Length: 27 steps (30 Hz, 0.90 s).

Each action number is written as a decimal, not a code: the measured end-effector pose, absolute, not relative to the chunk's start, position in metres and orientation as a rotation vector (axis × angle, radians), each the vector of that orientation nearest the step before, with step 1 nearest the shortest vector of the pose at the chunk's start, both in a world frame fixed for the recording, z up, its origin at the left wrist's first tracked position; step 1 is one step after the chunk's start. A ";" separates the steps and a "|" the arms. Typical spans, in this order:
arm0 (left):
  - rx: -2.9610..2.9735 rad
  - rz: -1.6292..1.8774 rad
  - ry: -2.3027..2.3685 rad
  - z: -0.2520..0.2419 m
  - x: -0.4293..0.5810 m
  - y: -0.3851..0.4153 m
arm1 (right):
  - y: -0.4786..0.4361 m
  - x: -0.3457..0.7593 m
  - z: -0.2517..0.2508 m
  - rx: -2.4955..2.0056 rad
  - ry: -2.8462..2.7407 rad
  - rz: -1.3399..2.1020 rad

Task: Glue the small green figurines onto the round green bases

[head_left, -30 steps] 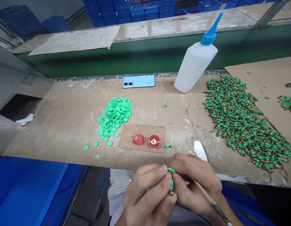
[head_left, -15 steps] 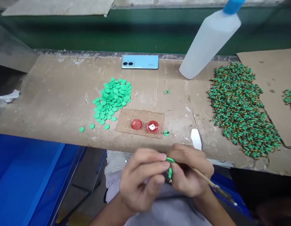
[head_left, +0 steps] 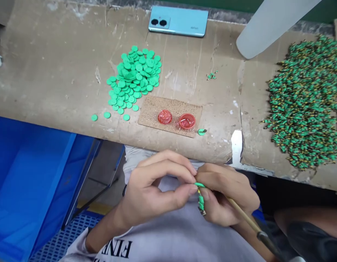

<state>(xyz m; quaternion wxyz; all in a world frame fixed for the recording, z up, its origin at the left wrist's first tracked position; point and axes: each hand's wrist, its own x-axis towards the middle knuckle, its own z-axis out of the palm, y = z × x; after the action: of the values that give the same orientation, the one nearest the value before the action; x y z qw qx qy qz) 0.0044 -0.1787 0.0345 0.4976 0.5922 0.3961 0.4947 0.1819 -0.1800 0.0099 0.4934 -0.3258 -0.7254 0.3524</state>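
Note:
In front of my shirt, my left hand [head_left: 160,185] pinches the edge of a green disc [head_left: 200,185] between thumb and fingertips. Under the disc hangs a small green figure [head_left: 201,202] with dark and yellow parts. My right hand [head_left: 225,193] is closed beside it, thumb and forefinger against the disc and figure. It also keeps a thin wooden-handled tool [head_left: 246,220] across the palm, the metal-collared end pointing down right. Fingers hide the tool's other end. Above my hands, two small red cups, a left one [head_left: 165,116] and a right one [head_left: 187,120], sit on a brown board [head_left: 150,105].
A pile of green discs [head_left: 138,72] lies left of the board, and a green disc with a dark piece [head_left: 202,131] to its right. Many small green figures [head_left: 307,105] are heaped at right. Behind are a phone [head_left: 179,22] and a white bottle [head_left: 266,29]. A blue bin [head_left: 34,174] stands lower left.
The view has tipped down and closer, so the table items appear larger. My left thumb has come up to the disc's edge; before, it was apart from it.

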 end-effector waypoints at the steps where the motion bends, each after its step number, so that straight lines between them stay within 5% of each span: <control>1: 1.430 1.170 0.968 0.036 0.003 -0.180 | -0.182 0.183 0.010 -0.790 -1.780 0.862; 27: 1.422 1.186 1.000 0.032 -0.005 -0.202 | -0.193 0.181 0.017 -0.811 -1.879 0.925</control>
<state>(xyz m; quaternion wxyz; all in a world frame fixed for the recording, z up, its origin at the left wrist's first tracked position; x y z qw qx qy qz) -0.0046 -0.2023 0.0324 0.4956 0.5870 0.4125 0.4896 0.1806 -0.1929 0.0167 0.4330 -0.3255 -0.7541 0.3713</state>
